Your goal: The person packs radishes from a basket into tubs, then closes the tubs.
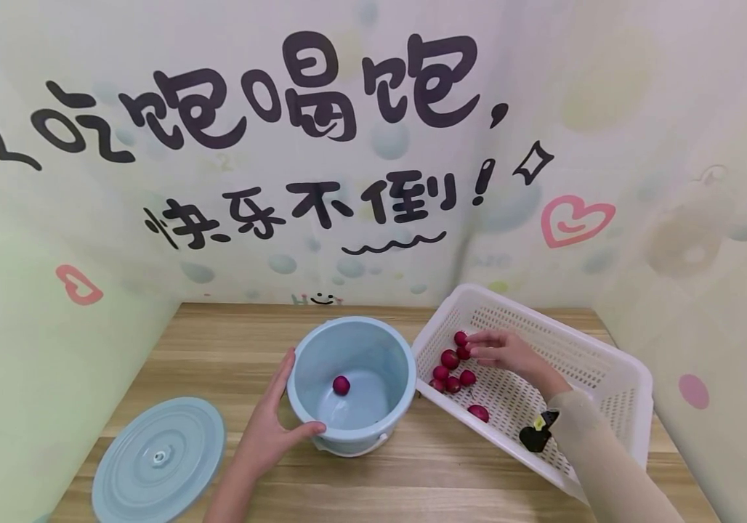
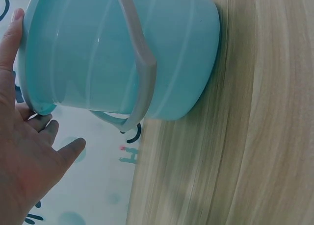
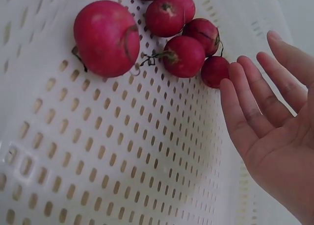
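My left hand (image 1: 267, 425) rests against the rim of a light blue plastic bucket (image 1: 352, 435), thumb at the front and fingers along its left side. In the left wrist view the same hand (image 2: 29, 151) has its fingers spread at the rim, beside the bucket's grey handle (image 2: 145, 63). One red radish (image 1: 341, 385) lies inside the bucket. My right hand (image 1: 509, 354) is over a white perforated basket (image 1: 615, 363), fingers extended. In the right wrist view its fingertips are close to a small radish (image 3: 215, 72), palm holding nothing. Several other radishes (image 1: 450, 359) lie along the basket's left side.
A round light blue lid (image 1: 159, 457) with a small central knob lies on the wooden table (image 1: 406, 483), left of the bucket. A black item with a yellow mark (image 1: 535, 437) shows at the right wrist, over the basket. A printed cloth backdrop (image 1: 269, 167) stands behind.
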A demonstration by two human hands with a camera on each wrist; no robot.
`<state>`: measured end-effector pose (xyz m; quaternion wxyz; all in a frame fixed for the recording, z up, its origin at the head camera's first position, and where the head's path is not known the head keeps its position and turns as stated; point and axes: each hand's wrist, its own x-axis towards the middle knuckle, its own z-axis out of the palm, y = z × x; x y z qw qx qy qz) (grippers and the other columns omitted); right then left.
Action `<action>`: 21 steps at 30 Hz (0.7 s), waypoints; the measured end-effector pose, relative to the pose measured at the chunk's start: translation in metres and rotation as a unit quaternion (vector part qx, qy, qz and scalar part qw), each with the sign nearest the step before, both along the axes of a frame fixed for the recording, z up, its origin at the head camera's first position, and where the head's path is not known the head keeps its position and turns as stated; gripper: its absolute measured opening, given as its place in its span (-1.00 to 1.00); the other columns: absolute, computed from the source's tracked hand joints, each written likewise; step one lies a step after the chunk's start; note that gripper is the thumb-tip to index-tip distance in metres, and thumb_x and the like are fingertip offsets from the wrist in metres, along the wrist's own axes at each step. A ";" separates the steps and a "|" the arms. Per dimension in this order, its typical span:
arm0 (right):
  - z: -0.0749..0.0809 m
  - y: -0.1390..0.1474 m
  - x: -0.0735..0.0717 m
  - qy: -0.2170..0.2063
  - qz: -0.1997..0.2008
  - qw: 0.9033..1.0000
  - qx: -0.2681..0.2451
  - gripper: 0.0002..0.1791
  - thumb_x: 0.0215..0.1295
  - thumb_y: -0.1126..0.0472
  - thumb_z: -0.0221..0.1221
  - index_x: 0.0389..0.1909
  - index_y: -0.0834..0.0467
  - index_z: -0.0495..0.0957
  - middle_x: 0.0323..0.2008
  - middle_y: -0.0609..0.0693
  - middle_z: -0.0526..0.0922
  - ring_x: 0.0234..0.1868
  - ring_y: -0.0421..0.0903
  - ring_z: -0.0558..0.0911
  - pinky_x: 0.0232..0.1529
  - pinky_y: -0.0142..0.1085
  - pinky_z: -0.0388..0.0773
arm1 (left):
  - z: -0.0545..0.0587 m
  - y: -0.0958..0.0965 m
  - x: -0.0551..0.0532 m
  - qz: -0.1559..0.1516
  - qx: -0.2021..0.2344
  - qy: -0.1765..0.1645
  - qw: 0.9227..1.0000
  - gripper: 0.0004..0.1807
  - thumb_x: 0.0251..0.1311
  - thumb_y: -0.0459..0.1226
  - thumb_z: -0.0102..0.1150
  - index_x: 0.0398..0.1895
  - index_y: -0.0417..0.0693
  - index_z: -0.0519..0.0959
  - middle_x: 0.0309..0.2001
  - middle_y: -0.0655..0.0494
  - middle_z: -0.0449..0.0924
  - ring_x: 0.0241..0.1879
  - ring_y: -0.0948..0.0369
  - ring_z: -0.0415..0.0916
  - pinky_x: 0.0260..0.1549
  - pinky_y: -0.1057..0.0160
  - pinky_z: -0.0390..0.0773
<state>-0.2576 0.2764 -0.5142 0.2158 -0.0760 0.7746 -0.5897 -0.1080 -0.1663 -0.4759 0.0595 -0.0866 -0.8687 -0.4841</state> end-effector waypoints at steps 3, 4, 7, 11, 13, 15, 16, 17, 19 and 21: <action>-0.003 0.003 0.002 0.000 0.015 1.000 0.012 -0.43 0.37 0.16 0.24 0.27 0.42 0.41 0.22 0.31 0.56 0.00 -0.28 0.67 0.19 -0.11 0.64 | -0.001 0.000 0.000 -0.003 -0.004 0.008 1.000 0.31 -0.18 -0.16 0.63 0.62 0.05 -0.05 0.61 -0.08 -0.08 0.55 -0.23 -0.05 0.40 -0.38 0.14; -0.003 0.003 0.002 0.000 0.019 1.000 0.018 -0.44 0.37 0.14 0.25 0.26 0.40 0.43 0.22 0.31 0.56 0.01 -0.27 0.67 0.18 -0.14 0.65 | -0.001 0.000 0.000 -0.004 -0.005 0.010 1.000 0.31 -0.18 -0.16 0.63 0.61 0.04 -0.04 0.61 -0.09 -0.08 0.55 -0.23 -0.05 0.40 -0.38 0.14; -0.005 0.005 0.005 -0.005 0.039 0.999 0.023 -0.45 0.38 0.13 0.23 0.24 0.41 0.45 0.22 0.31 0.57 0.02 -0.22 0.67 0.15 -0.17 0.67 | -0.002 -0.001 0.000 -0.005 -0.005 0.012 1.000 0.31 -0.19 -0.17 0.63 0.61 0.02 -0.04 0.61 -0.10 -0.07 0.54 -0.24 -0.04 0.40 -0.37 0.14; -0.009 0.006 0.008 -0.026 0.061 0.998 0.019 -0.50 0.39 0.17 0.22 0.20 0.44 0.47 0.11 0.21 0.64 -0.02 -0.22 0.67 0.10 -0.26 0.69 | -0.001 0.000 0.000 -0.002 0.001 0.003 1.000 0.30 -0.18 -0.16 0.63 0.61 0.04 -0.04 0.61 -0.07 -0.08 0.56 -0.20 -0.04 0.42 -0.35 0.14; -0.012 0.007 0.009 -0.035 0.074 0.997 0.017 -0.51 0.39 0.20 0.22 0.19 0.46 0.46 0.05 0.12 0.66 -0.04 -0.23 0.67 0.07 -0.31 0.69 | -0.001 0.001 0.000 -0.002 0.004 0.001 1.000 0.30 -0.17 -0.16 0.62 0.61 0.04 -0.04 0.62 -0.07 -0.08 0.56 -0.19 -0.04 0.42 -0.34 0.13; -0.015 0.007 0.009 -0.043 0.084 0.995 0.019 -0.50 0.38 0.21 0.23 0.19 0.46 0.45 0.00 0.05 0.68 -0.06 -0.25 0.66 0.04 -0.36 0.69 | -0.001 0.001 0.000 -0.001 0.005 -0.002 1.000 0.30 -0.17 -0.16 0.62 0.61 0.04 -0.04 0.62 -0.07 -0.08 0.56 -0.18 -0.04 0.42 -0.34 0.13; -0.016 0.007 0.009 -0.044 0.088 0.995 0.020 -0.50 0.37 0.21 0.24 0.19 0.46 0.46 -0.02 0.03 0.68 -0.07 -0.25 0.66 0.04 -0.38 0.68 | -0.001 0.001 -0.001 -0.001 0.006 -0.003 1.000 0.30 -0.17 -0.16 0.62 0.62 0.05 -0.05 0.62 -0.07 -0.08 0.56 -0.18 -0.04 0.42 -0.34 0.13; -0.017 0.008 0.009 -0.041 0.096 0.994 0.023 -0.49 0.36 0.21 0.24 0.19 0.46 0.45 -0.02 0.02 0.68 -0.08 -0.26 0.65 0.03 -0.39 0.68 | -0.001 0.001 -0.001 0.000 0.004 -0.003 1.000 0.30 -0.17 -0.16 0.62 0.62 0.06 -0.05 0.61 -0.08 -0.08 0.56 -0.19 -0.04 0.42 -0.35 0.13; -0.018 0.008 0.009 -0.044 0.102 0.993 0.029 -0.49 0.35 0.21 0.25 0.20 0.44 0.46 -0.02 0.00 0.68 -0.09 -0.27 0.65 0.02 -0.42 0.67 | -0.001 0.001 -0.001 0.002 0.004 -0.003 1.000 0.30 -0.17 -0.16 0.62 0.62 0.08 -0.06 0.61 -0.09 -0.08 0.56 -0.19 -0.04 0.42 -0.34 0.14; -0.020 0.008 0.008 -0.042 0.106 0.993 0.036 -0.50 0.34 0.21 0.26 0.19 0.41 0.48 -0.01 0.00 0.68 -0.09 -0.27 0.65 0.02 -0.43 0.66 | -0.001 0.001 -0.001 0.002 0.003 -0.003 1.000 0.30 -0.17 -0.16 0.62 0.62 0.09 -0.06 0.61 -0.10 -0.08 0.56 -0.19 -0.04 0.42 -0.34 0.14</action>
